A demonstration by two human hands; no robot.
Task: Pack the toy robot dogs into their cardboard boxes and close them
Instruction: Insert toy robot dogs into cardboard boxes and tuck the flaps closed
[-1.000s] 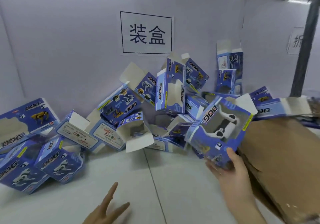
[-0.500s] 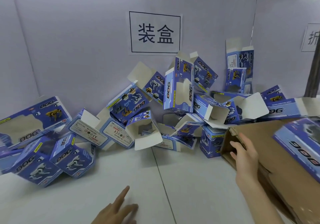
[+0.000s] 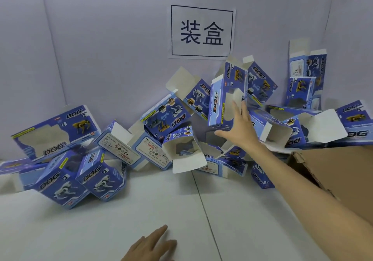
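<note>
While roughly eighteen blue cardboard boxes (image 3: 167, 119) are lying heaped along the far edge of the desk (image 3: 141, 216), their overlaps are making an exact count impossible. Most are gaping with white flaps sticking out and several are showing cut-out windows. All are carrying glossy print of yellow, white and grey dogs with the word DOG; whether any is holding a toy I cannot tell. Two closed ones are leaning together toward the left edge, tilted on their corners. One right hand (image 3: 240, 129) is hovering outstretched over the middle of the heap, its grip open with fingers straight and spread in front of the window of one upright box (image 3: 220, 103), which is standing near the middle of the far edge; whether the fingertips are touching it I cannot tell. One left hand (image 3: 151, 246) is resting on the desk at the near edge, its grip open too, fingers loosely extended and holding nothing. One brown corrugated carton (image 3: 343, 180) is sitting at the right edge, its torn rim lying close against the nearest boxes. One paper sign (image 3: 201, 14), with a black rectangular border and two printed characters, is hanging on the pale, matte wall (image 3: 101, 38) behind the heap. The desk is showing a smooth white surface, with one thin seam running from near edge to far.
</note>
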